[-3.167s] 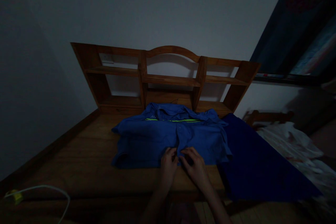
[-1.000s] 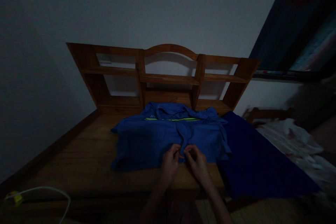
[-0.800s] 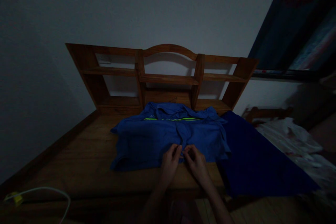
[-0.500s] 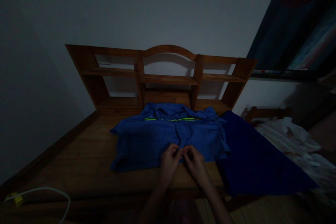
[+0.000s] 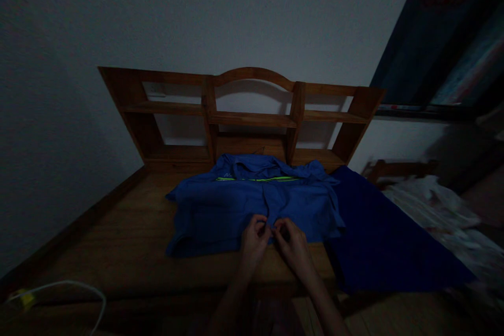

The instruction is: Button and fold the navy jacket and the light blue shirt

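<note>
A blue shirt [image 5: 220, 207] with a thin neon-green stripe lies flat on a bare wooden bed platform [image 5: 118, 241], collar toward the headboard. My left hand [image 5: 255, 239] and my right hand [image 5: 292, 241] meet at the middle of the shirt's near hem. Both pinch the front placket there, fingertips almost touching each other. The room is dim, so small details under the fingers are hidden.
A wooden headboard with open shelves [image 5: 252, 115] stands against the wall behind the shirt. A dark blue cloth [image 5: 378, 241] lies to the right of the shirt. Crumpled white fabric [image 5: 437, 205] sits farther right. A white cable [image 5: 66, 289] curls at the near left.
My hands stayed at the shirt's near hem, shifting from lying on the fabric to pinching the placket between close fingertips. The shirt has barely moved.
</note>
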`<state>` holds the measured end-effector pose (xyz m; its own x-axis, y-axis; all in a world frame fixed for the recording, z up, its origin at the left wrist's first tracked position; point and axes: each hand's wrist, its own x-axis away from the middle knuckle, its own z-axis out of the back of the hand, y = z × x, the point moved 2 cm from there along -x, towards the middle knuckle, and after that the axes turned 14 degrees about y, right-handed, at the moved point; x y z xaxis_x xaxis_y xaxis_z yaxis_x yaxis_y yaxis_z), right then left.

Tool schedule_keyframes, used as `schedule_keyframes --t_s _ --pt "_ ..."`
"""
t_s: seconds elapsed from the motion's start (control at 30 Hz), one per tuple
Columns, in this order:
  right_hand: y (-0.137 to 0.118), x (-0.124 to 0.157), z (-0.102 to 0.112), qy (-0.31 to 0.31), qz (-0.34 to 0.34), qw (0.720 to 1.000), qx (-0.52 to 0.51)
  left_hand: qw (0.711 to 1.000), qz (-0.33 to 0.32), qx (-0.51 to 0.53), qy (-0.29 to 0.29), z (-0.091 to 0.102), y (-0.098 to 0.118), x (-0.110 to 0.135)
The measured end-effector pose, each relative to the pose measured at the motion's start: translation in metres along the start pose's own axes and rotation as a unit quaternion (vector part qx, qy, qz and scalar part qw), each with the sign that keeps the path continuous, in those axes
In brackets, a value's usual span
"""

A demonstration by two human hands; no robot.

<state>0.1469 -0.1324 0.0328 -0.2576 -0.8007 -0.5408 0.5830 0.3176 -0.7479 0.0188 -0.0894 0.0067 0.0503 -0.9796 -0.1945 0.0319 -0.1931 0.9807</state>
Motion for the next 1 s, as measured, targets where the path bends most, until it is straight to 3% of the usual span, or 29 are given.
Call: schedule_keyframes --t_s 1.0 --pt "-0.0033 -0.0007 0.0014 0.011 0.001 1.000 0.003 0.997 0.054 0.059 -0.004 0.0021 0.0054 -0.0052"
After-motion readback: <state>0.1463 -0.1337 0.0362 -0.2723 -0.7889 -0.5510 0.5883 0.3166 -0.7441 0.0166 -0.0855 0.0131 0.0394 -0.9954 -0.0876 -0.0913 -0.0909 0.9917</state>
